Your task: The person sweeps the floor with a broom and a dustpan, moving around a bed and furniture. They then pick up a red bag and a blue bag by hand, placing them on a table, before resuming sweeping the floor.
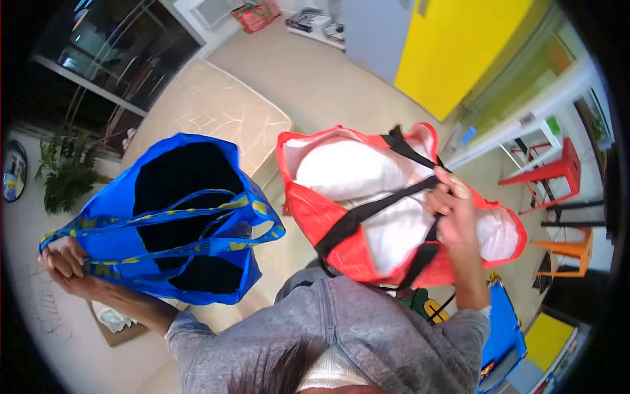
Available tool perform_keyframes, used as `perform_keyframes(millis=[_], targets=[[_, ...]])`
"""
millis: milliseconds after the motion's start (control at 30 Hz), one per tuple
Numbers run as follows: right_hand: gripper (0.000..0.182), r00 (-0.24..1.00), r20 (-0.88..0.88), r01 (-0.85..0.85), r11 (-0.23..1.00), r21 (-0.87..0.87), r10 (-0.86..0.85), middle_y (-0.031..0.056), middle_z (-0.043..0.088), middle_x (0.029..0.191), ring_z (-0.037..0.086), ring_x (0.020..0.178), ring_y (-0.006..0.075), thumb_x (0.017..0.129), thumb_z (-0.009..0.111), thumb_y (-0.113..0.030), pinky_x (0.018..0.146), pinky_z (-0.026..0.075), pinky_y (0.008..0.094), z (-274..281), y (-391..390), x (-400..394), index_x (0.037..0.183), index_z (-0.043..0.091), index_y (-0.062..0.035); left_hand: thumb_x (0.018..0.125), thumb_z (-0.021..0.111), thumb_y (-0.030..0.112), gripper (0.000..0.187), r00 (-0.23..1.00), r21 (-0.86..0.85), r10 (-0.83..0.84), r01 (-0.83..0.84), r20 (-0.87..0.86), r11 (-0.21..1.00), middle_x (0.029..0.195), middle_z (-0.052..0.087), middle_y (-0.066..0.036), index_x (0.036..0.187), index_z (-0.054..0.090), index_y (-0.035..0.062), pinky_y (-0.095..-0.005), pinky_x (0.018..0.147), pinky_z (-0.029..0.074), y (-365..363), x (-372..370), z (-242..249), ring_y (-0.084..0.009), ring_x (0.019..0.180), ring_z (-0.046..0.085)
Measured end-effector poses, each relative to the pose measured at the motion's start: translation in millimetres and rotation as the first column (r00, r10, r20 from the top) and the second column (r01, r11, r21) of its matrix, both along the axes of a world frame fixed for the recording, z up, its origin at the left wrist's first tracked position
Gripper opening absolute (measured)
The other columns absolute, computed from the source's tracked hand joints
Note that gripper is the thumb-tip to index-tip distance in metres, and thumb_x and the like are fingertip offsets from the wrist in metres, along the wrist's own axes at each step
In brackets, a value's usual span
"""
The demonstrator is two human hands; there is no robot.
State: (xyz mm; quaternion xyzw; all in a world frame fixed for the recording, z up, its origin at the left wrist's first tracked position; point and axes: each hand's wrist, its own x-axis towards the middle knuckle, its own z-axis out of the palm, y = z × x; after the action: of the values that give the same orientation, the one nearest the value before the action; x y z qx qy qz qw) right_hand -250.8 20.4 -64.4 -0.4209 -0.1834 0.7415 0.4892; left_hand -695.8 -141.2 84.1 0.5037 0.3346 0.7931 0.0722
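My left hand (62,264), out at the far left, is closed round the patterned handles of a blue bag (111,190). That bag gapes open and shows dark black contents (177,177). On the other side, my right hand (453,205) grips the black straps (374,207) of a red bag (315,217). White, pillow-like soft things (344,171) fill the red bag and show through its wide mouth. Both bags hang in front of my body, side by side with a gap between them.
A bare beige mattress (210,105) lies beyond the bags. Tall yellow (459,46) and grey cabinet doors stand at the back. To the right are a red stool (548,172), an orange stool (564,251) and a blue table (502,322). A plant (69,164) stands at left.
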Motion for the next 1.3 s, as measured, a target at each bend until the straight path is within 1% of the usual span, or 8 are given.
perform_keyframes(millis=[33, 100, 167, 233, 333, 433, 833, 1300], targets=[[0.021, 0.992, -0.121, 0.009, 0.998, -0.068, -0.017, -0.0063, 0.023, 0.041, 0.023, 0.034, 0.0048, 0.072, 0.052, -0.015, 0.036, 0.019, 0.0189, -18, 19, -8, 0.057, 0.039, -0.0091, 0.081, 0.033, 0.016, 0.022, 0.926, -0.089, -0.365, 0.357, -0.095, 0.930, 0.046, 0.031, 0.003, 0.080, 0.049, 0.0009, -0.0187, 0.044, 0.031, -2, -10, 13, -0.0038, 0.040, 0.030], [0.021, 0.974, -0.224, 0.009, 0.999, -0.044, -0.019, -0.0051, 0.024, 0.041, 0.025, 0.035, 0.0055, 0.072, 0.052, -0.014, 0.037, 0.019, 0.0193, -37, 73, -64, 0.056, 0.040, -0.0070, 0.081, 0.036, 0.016, 0.018, 0.961, 0.014, 0.275, -0.275, -0.042, 0.961, 0.047, 0.034, 0.002, 0.075, 0.046, 0.0031, -0.0192, 0.045, 0.032, 5, -41, 24, -0.0057, 0.042, 0.034], [0.021, 0.982, -0.190, 0.003, 1.000, 0.030, 0.002, -0.0042, 0.024, 0.042, 0.025, 0.036, 0.0060, 0.072, 0.052, -0.013, 0.037, 0.019, 0.0194, -43, 121, -121, 0.056, 0.040, -0.0055, 0.079, 0.043, 0.017, 0.019, -0.069, 0.299, 0.911, -0.952, -0.406, 0.062, 0.069, 0.050, -0.005, 0.088, 0.048, 0.0005, -0.0205, 0.059, 0.040, 34, -62, 14, -0.0101, 0.064, 0.049], [0.027, 0.995, -0.098, 0.025, 0.991, 0.133, -0.012, -0.0052, 0.023, 0.042, 0.023, 0.036, 0.0055, 0.074, 0.051, -0.016, 0.039, 0.019, 0.0204, -48, 177, -170, 0.053, 0.035, -0.0084, 0.078, 0.045, 0.018, 0.025, -0.014, 0.216, 0.913, -0.973, -0.408, 0.082, 0.082, 0.050, -0.006, 0.095, 0.046, -0.0010, -0.0207, 0.067, 0.040, 59, -90, 19, -0.0120, 0.075, 0.049], [0.026, 0.993, 0.027, 0.102, 0.955, 0.278, -0.114, -0.0052, 0.023, 0.043, 0.022, 0.037, 0.0055, 0.074, 0.048, -0.014, 0.039, 0.018, 0.0198, -52, 220, -174, 0.053, 0.035, -0.0081, 0.078, 0.045, 0.018, 0.024, -0.405, 0.496, 0.769, -0.858, -0.494, -0.133, 0.089, 0.050, -0.004, 0.095, 0.048, 0.0011, -0.0214, 0.071, 0.040, 28, -119, 5, -0.0130, 0.077, 0.048], [0.025, 0.996, 0.073, 0.034, 0.955, 0.294, -0.058, -0.0042, 0.025, 0.045, 0.024, 0.040, 0.0059, 0.073, 0.048, -0.014, 0.039, 0.020, 0.0198, -44, 288, -202, 0.052, 0.036, -0.0076, 0.083, 0.032, 0.015, 0.030, -0.272, 0.330, 0.854, -0.936, -0.445, -0.126, 0.113, 0.038, -0.011, 0.105, 0.043, -0.0020, -0.0232, 0.079, 0.042, 84, -127, -9, -0.0167, 0.097, 0.045], [0.028, 0.902, 0.404, -0.279, 0.920, 0.274, 0.153, -0.0051, 0.028, 0.045, 0.028, 0.041, 0.0051, 0.068, 0.055, -0.014, 0.040, 0.021, 0.0196, -48, 409, -308, 0.050, 0.034, -0.0108, 0.085, 0.025, 0.018, 0.028, 0.076, 0.078, 0.922, -0.990, -0.379, 0.114, 0.092, 0.036, -0.008, 0.102, 0.037, -0.0003, -0.0203, 0.068, 0.035, 240, -103, -8, -0.0124, 0.078, 0.039], [0.016, 0.647, 0.727, -0.430, 0.897, 0.102, 0.228, -0.0012, 0.038, 0.045, 0.033, 0.039, 0.0072, 0.064, 0.055, -0.014, 0.041, 0.026, 0.0205, -115, 545, -372, 0.055, 0.045, -0.0047, 0.085, 0.027, 0.020, 0.022, 0.858, 0.178, 0.513, -0.500, -0.030, 0.847, 0.060, 0.032, 0.000, 0.087, 0.041, 0.0029, -0.0184, 0.046, 0.026, 367, -206, 2, -0.0068, 0.047, 0.028]])
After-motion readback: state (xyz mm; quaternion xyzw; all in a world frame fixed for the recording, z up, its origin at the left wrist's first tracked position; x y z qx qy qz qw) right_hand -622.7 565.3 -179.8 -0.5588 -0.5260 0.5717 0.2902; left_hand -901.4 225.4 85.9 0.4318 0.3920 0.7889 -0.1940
